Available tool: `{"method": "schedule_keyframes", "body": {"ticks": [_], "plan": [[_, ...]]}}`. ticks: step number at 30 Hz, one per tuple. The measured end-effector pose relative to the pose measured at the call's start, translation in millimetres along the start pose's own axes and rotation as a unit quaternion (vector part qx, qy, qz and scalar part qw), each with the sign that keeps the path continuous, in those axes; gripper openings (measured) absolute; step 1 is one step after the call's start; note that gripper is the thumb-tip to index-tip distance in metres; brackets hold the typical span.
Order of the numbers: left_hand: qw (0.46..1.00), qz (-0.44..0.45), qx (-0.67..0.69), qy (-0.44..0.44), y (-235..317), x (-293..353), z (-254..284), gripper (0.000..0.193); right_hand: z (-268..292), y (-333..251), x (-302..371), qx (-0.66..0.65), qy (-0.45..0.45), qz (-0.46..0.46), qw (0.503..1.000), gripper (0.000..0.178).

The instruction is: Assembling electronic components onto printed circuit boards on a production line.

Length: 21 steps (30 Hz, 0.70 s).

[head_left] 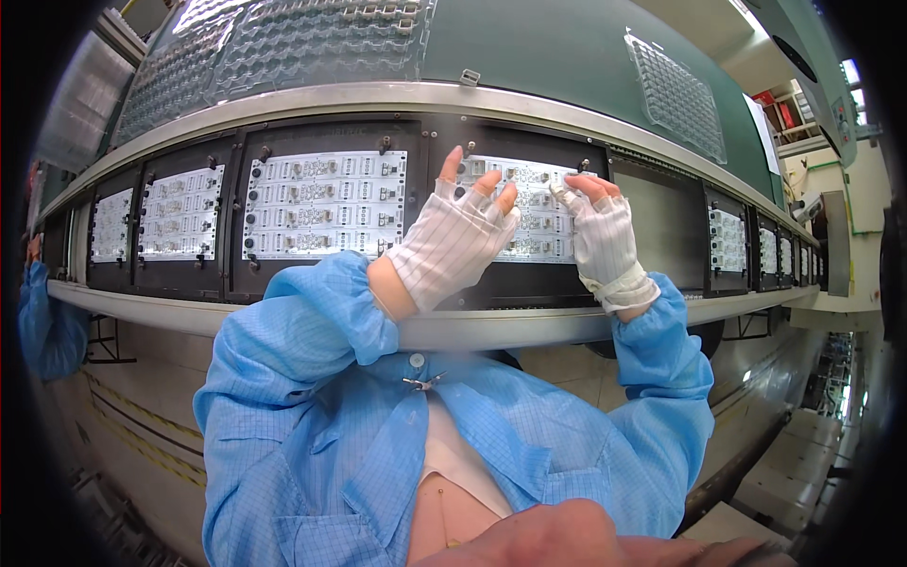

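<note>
Both my hands wear white striped gloves with some bare fingertips. Between and beneath them lies a white circuit board panel (531, 248) in a black carrier frame. My left hand (458, 236) hovers over the panel's left side, its visible fingers spread and nothing seen in them; its thumb is hidden. My right hand (605, 236) is at the panel's right edge. Its fingers bend in toward the thumb in a pinch, and anything between them is too small to make out. Small components stand in rows on the panel.
A similar panel (326, 206) sits in the carrier to the left, with more along the line on both sides. A metal rail (510, 331) runs along the near edge. Clear plastic trays (321, 42) rest on the green surface behind. A person's blue sleeve (52, 321) shows at far left.
</note>
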<state>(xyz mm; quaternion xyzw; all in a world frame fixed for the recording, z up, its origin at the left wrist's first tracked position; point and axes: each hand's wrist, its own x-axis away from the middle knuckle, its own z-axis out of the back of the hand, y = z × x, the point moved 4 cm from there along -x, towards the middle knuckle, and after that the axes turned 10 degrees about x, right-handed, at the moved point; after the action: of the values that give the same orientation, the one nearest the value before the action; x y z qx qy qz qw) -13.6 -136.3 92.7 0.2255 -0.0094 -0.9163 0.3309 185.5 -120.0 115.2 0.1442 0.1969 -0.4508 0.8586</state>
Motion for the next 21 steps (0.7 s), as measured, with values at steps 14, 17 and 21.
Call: {"method": "schedule_keyframes", "body": {"ticks": [14, 17, 21], "plan": [[0.999, -0.045, 0.006, -0.005, 19.9, 8.3, 5.0, 0.041, 10.7, -7.7, 21.6, 0.016, -0.053, -0.022, 0.998, 0.041], [0.999, -0.042, -0.001, -0.004, 25.5, 8.1, 1.2, 0.037, 22.0, -13.0, 29.3, 0.001, -0.035, -0.011, 0.999, 0.042], [0.999, -0.045, 0.023, 0.012, 22.4, 4.5, 11.6, 0.038, 20.9, -20.0, 46.3, 0.036, -0.064, 0.005, 0.997, 0.042]]}}
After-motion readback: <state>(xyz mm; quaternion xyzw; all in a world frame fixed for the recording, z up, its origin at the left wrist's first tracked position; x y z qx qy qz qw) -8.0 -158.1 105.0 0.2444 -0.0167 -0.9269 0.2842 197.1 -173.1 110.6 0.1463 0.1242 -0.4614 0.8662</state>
